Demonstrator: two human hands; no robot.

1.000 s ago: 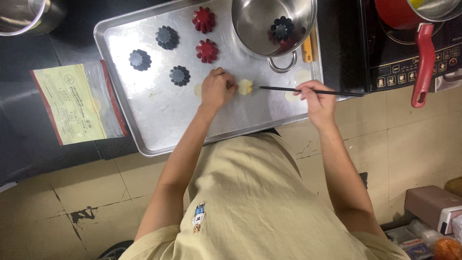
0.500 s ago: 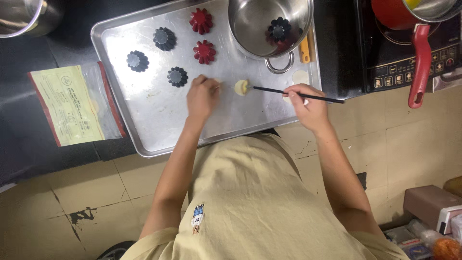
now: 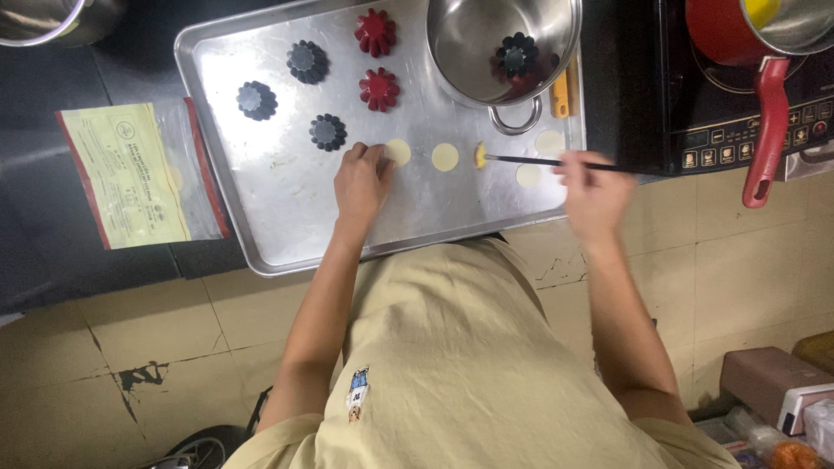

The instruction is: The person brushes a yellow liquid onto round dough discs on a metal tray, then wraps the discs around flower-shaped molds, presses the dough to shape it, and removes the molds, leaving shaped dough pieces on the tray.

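My left hand (image 3: pixel 361 178) rests on the metal baking tray (image 3: pixel 287 217), fingertips touching a small pale dough round (image 3: pixel 399 152). A second dough round (image 3: pixel 445 156) lies just right of it. My right hand (image 3: pixel 593 178) grips a thin dark brush (image 3: pixel 539 161) whose yellow-coated tip hovers beside that second round. Two more rounds (image 3: pixel 549 142) lie near the tray's right edge. Dark fluted moulds (image 3: pixel 327 131) and red fluted moulds (image 3: pixel 380 89) stand on the tray's far half.
A steel pot (image 3: pixel 486 61) holding another dark mould sits on the tray's far right. A red-handled pan (image 3: pixel 764 130) stands on a black cooktop to the right. A plastic bag with a yellow sheet (image 3: pixel 139 174) lies left of the tray.
My left hand slid left and set a dough round down on the tray. The brush moved right, off the round it touched. The camera shifted a little.
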